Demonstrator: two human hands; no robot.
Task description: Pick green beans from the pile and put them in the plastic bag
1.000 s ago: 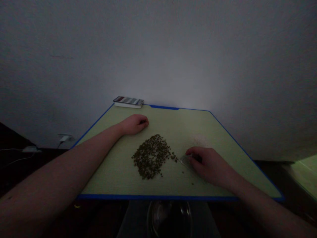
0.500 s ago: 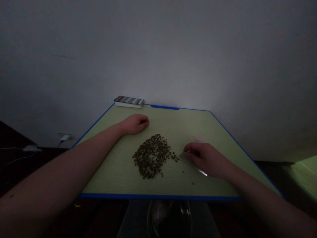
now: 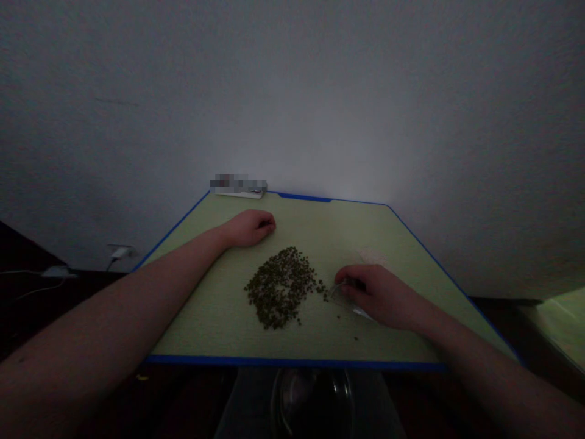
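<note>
Pale green covers the tabletop [image 3: 315, 228] before us, bordered by a blue rim [image 3: 292, 363]; the light is dim and fine detail is lost. We record a pile of small brown-green pieces [image 3: 274, 305] near the middle, too small for us to identify. A few loose ones trail from its side toward our right hand [image 3: 379, 296], and two strays lie apart, nearer the front edge.

Our right hand has its thumb and fingers closed in a pinch on a clear plastic piece [image 3: 339, 295], just beside the trailing pieces. Its outline is faint, part of it runs under the hand, and we cannot tell its full shape. Beyond the hand we note a faint pale patch [image 3: 371, 256], contents unclear.

Our left hand [image 3: 251, 227] rests on the table beyond the pile, fingers curled into a loose fist. Its palm is hidden, so we cannot tell whether anything is inside; nothing protrudes.

At the far left corner sits a white flat object [image 3: 240, 194], its upper part masked by mosaic. Below the front edge, a shiny rounded vessel [image 3: 315, 405] is cut off by the frame, its inside too dark to read.
</note>
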